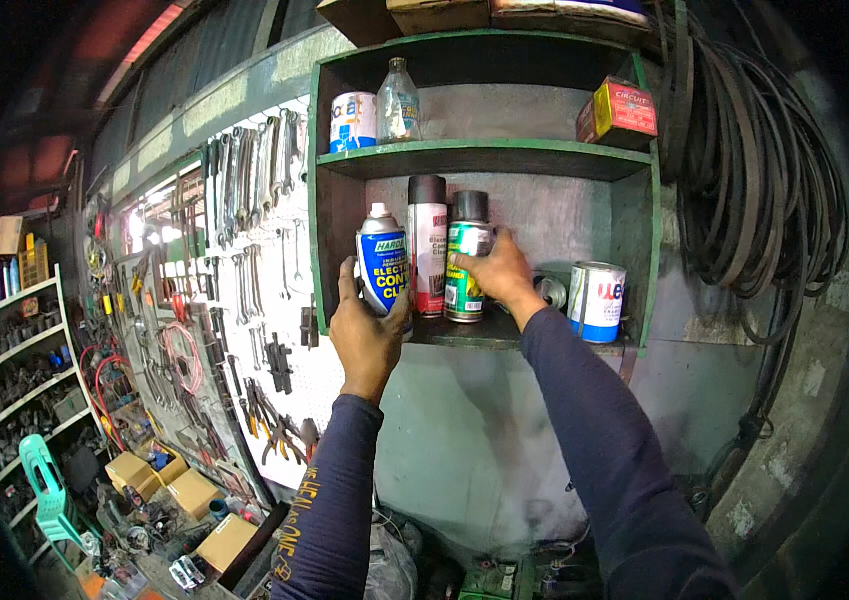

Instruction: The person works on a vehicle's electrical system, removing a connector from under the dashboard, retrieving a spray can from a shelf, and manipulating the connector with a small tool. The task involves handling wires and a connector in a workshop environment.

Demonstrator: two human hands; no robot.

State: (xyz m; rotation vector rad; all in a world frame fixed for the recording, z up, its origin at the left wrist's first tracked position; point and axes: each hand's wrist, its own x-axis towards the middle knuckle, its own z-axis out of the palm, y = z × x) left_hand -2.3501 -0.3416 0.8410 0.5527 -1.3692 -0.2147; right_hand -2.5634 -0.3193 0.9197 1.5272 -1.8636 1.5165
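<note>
Reaching up: both hands are raised to the lower compartment of a green wall shelf [329, 200], each on a spray can standing upright on its board.
Left hand: the left hand [369, 335] is closed around the lower body of the blue spray can [382, 258], palm behind it and thumb up the left side, so the printed front faces outward.
Blue can's place: at the left end of the row, near the shelf's left wall, its base at the front edge of the board.
Right hand: the right hand [499, 272] is wrapped around the green spray can [466, 262] from the right, fingers across the label; the grip looks firm, though whether the can is lifted I cannot tell.
Green can's place: upright, third in the row, touching or just beside the red-and-white spray can [428, 245] that stands between the two held ones.
Why upright: the cans stand close together on their bases with caps up, probably because the narrow board leaves no room to lay them down.
Right of the hands: a white tin [596, 300] sits near the right wall, with a small metal can partly hidden behind the wrist.
Upper compartment: a white tin, a clear bottle [399, 100] and a red-and-yellow box [624, 108].
Surroundings: wrenches [244, 180] hang on a pegboard to the left; black belts [764, 180] hang in loops to the right.
</note>
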